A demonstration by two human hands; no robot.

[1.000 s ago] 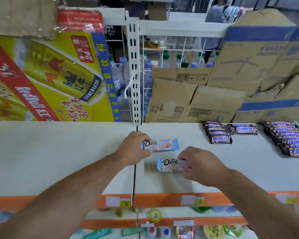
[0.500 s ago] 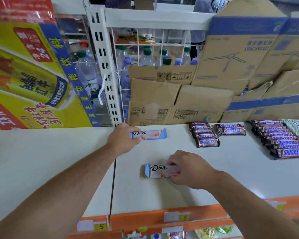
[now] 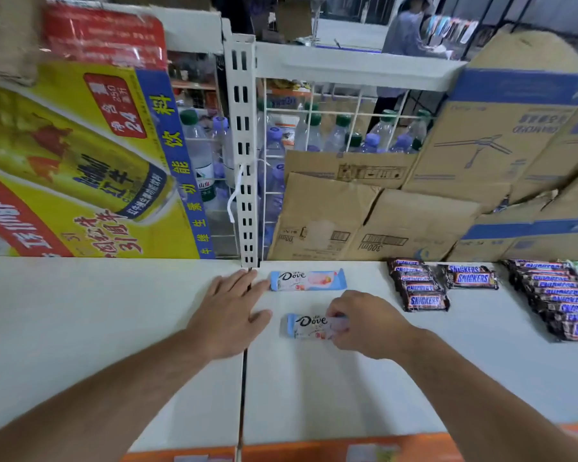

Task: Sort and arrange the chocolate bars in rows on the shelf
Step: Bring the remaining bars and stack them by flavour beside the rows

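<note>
Dove bar (image 3: pixel 309 325) end pinched, right hand (image 3: pixel 367 323), shelf (image 3: pixel 314 388) middle

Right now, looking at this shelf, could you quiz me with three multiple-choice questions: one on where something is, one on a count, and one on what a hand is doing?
1. Where do the Snickers bars lie from the Dove bars?
A) to the left B) on the shelf above C) to the right
2. How many Dove bars are on the shelf?
A) one B) two C) four
3. What is the right hand doing?
A) pinching the near Dove bar B) lying flat C) lifting a bottle

Answers:
1 C, they sit toward the person's right.
2 B, one lies farther back and one nearer.
3 A, its fingers curl round that bar's right end.
</note>
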